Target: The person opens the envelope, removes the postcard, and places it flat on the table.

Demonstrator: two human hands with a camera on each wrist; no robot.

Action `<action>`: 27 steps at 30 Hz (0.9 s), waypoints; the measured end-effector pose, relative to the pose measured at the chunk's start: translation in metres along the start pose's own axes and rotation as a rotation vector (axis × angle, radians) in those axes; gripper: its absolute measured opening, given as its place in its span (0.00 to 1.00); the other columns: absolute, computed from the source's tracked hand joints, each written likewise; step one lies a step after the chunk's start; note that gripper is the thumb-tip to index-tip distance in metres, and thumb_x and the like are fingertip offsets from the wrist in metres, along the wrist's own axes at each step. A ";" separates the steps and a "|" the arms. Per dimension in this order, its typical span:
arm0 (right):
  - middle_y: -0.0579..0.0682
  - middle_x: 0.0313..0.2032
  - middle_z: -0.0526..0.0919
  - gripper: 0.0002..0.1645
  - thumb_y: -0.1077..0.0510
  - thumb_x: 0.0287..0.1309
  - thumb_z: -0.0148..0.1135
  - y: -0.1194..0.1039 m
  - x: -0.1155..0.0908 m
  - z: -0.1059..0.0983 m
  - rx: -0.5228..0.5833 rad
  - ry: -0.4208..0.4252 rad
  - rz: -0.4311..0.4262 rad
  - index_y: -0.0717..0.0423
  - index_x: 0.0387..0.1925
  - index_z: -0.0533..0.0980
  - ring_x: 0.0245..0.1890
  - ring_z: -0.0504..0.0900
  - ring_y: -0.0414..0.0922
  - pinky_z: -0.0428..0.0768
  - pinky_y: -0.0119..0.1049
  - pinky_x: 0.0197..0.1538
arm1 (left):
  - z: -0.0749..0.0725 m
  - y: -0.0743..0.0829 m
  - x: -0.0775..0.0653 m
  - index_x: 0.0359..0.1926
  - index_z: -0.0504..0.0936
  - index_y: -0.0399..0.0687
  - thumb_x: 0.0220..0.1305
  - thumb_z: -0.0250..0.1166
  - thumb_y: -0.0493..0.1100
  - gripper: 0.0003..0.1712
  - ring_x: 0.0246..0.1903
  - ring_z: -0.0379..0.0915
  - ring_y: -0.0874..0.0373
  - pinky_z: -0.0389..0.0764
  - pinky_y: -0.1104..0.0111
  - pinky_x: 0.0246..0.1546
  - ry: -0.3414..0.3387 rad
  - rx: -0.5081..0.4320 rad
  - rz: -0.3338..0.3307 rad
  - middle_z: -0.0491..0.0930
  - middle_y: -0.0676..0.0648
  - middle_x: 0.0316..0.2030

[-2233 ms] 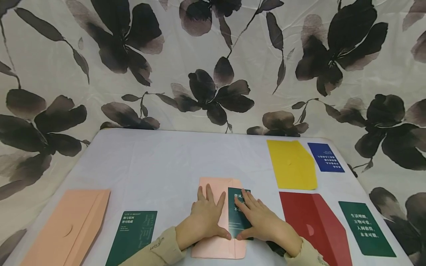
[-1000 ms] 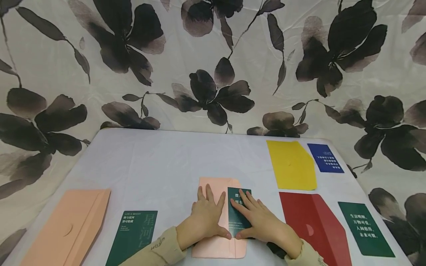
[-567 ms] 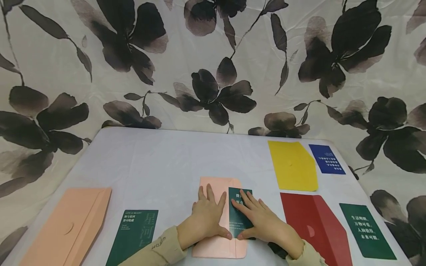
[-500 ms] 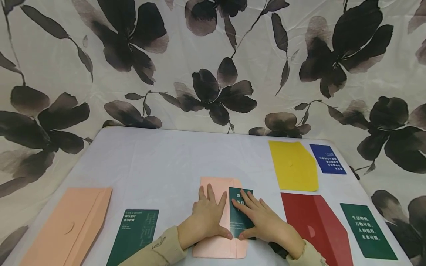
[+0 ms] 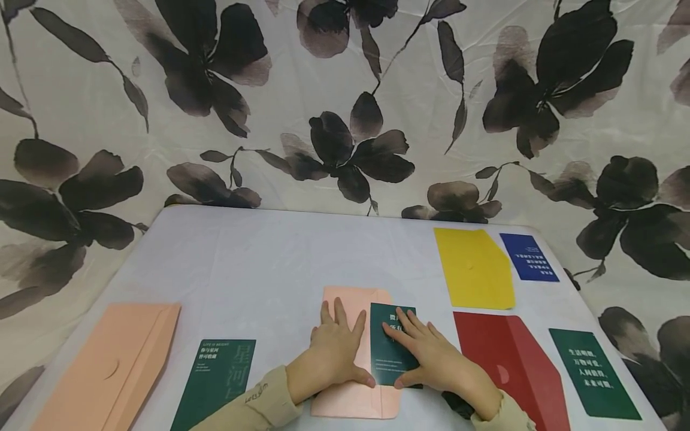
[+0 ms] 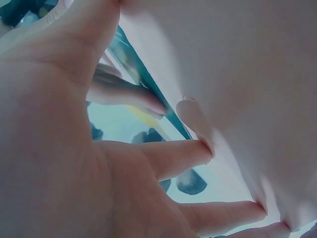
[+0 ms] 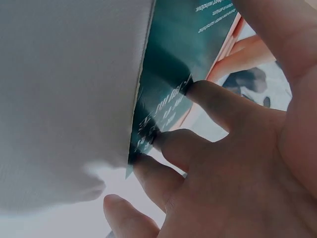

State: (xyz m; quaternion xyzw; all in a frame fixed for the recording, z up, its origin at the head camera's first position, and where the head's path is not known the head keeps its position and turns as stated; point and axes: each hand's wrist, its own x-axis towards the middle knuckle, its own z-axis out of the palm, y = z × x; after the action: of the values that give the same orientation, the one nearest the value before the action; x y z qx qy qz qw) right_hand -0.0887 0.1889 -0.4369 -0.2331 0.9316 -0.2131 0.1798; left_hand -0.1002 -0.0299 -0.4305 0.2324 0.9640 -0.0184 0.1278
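Note:
A pink envelope (image 5: 350, 404) lies at the front middle of the table in the head view. My left hand (image 5: 334, 353) presses it flat with spread fingers. From its right side a dark green printed card (image 5: 384, 353) sticks out, its left part hidden under the envelope's front panel. My right hand (image 5: 433, 356) rests its spread fingers and thumb on the card's right part. In the right wrist view, fingertips (image 7: 200, 89) touch the printed face of the card (image 7: 171, 54). The left wrist view has my left fingers (image 6: 173, 151) straight against the envelope (image 6: 247, 99).
On the left lie a larger pink envelope (image 5: 102, 365) and a green card (image 5: 221, 371). To the right are a red envelope (image 5: 496, 347), another green card (image 5: 595, 395), a yellow envelope (image 5: 469, 281) and a blue card (image 5: 525, 248). A floral cloth (image 5: 242, 108) hangs behind the white table (image 5: 269, 257).
My right hand has moved a little to the right, and the green card has slid with it, so more of it shows beyond the pink envelope. My left hand has stayed in place.

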 end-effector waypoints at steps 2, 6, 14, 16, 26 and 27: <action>0.61 0.76 0.48 0.57 0.40 0.46 0.77 0.002 -0.001 -0.001 0.003 -0.002 0.010 0.50 0.74 0.62 0.75 0.45 0.64 0.47 0.68 0.68 | 0.000 0.000 0.000 0.77 0.58 0.53 0.35 0.64 0.84 0.71 0.67 0.52 0.23 0.84 0.53 0.42 0.003 -0.004 -0.003 0.54 0.24 0.70; 0.61 0.76 0.49 0.56 0.42 0.44 0.78 0.008 -0.004 -0.003 0.020 -0.001 0.040 0.49 0.74 0.63 0.75 0.45 0.64 0.47 0.68 0.69 | 0.001 -0.001 -0.001 0.77 0.58 0.53 0.35 0.66 0.84 0.71 0.67 0.51 0.23 0.83 0.52 0.43 0.005 -0.024 -0.008 0.53 0.24 0.70; 0.62 0.76 0.50 0.56 0.44 0.43 0.79 0.015 -0.013 -0.008 0.036 0.014 0.050 0.50 0.73 0.64 0.75 0.45 0.65 0.46 0.69 0.68 | 0.002 -0.001 -0.001 0.75 0.58 0.79 0.39 0.67 0.80 0.59 0.67 0.49 0.21 0.82 0.48 0.44 0.013 -0.078 0.019 0.50 0.21 0.70; 0.62 0.76 0.49 0.56 0.44 0.44 0.79 0.016 -0.014 -0.009 0.040 0.010 0.053 0.49 0.73 0.64 0.75 0.45 0.65 0.46 0.70 0.68 | 0.003 -0.001 -0.001 0.73 0.59 0.84 0.40 0.67 0.80 0.56 0.67 0.49 0.20 0.82 0.48 0.44 0.008 -0.074 0.024 0.49 0.21 0.70; 0.59 0.77 0.49 0.56 0.44 0.42 0.80 0.021 -0.020 -0.013 0.039 0.001 0.113 0.46 0.73 0.65 0.75 0.44 0.63 0.45 0.68 0.68 | 0.003 -0.001 0.000 0.70 0.60 0.90 0.41 0.66 0.80 0.51 0.67 0.47 0.20 0.82 0.48 0.44 -0.024 -0.068 0.018 0.47 0.22 0.71; 0.59 0.77 0.49 0.56 0.44 0.42 0.80 0.021 -0.020 -0.013 0.038 0.001 0.117 0.46 0.73 0.65 0.75 0.44 0.63 0.45 0.68 0.68 | 0.003 -0.001 0.000 0.70 0.60 0.90 0.41 0.66 0.80 0.51 0.67 0.47 0.20 0.82 0.48 0.44 -0.024 -0.068 0.017 0.47 0.22 0.71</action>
State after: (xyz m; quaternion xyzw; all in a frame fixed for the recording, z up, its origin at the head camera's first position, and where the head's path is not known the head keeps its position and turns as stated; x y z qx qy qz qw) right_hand -0.0854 0.2202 -0.4311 -0.1745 0.9395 -0.2201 0.1962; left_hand -0.0999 -0.0311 -0.4330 0.2360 0.9605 0.0129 0.1471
